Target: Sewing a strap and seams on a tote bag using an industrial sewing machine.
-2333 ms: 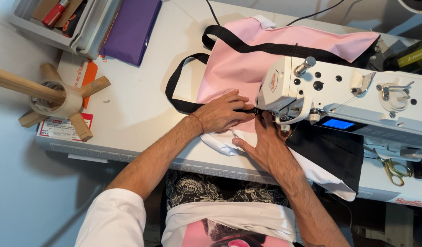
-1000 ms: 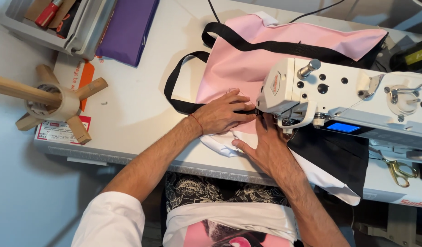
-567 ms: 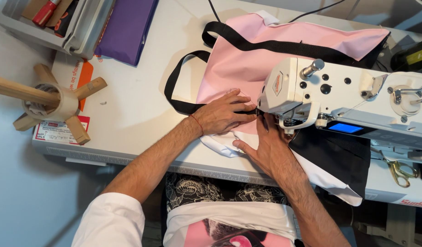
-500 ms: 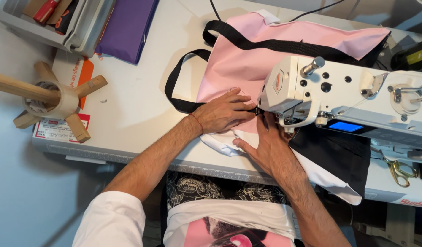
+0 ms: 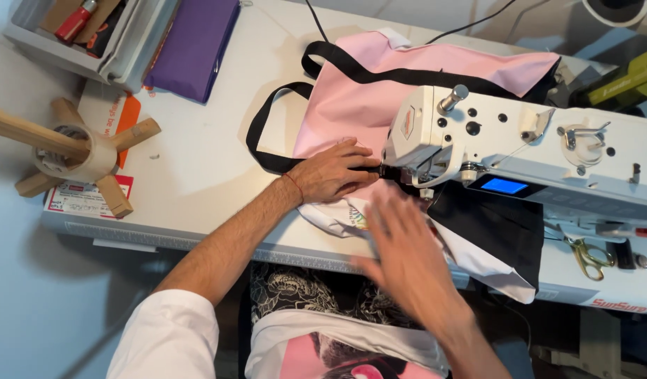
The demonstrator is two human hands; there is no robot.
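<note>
A pink fabric bag [image 5: 379,98] with black straps [image 5: 264,133] lies on the white table under the head of a white sewing machine [image 5: 520,151]. My left hand [image 5: 334,175] lies flat on the pink fabric just left of the needle, fingers pointing at it. My right hand [image 5: 401,242] hovers blurred above white fabric [image 5: 337,214] and a black fabric piece [image 5: 495,228] at the table's front edge, fingers spread, holding nothing.
A wooden spool stand [image 5: 71,151] sits at the left over a printed paper. A purple fabric piece [image 5: 194,38] and a grey tray [image 5: 92,35] are at the back left. Gold-handled scissors [image 5: 587,256] lie at the right by the machine base.
My right hand has lifted off the fabric beside the needle and pulled back toward me, now blurred. My left hand stays on the pink fabric.
</note>
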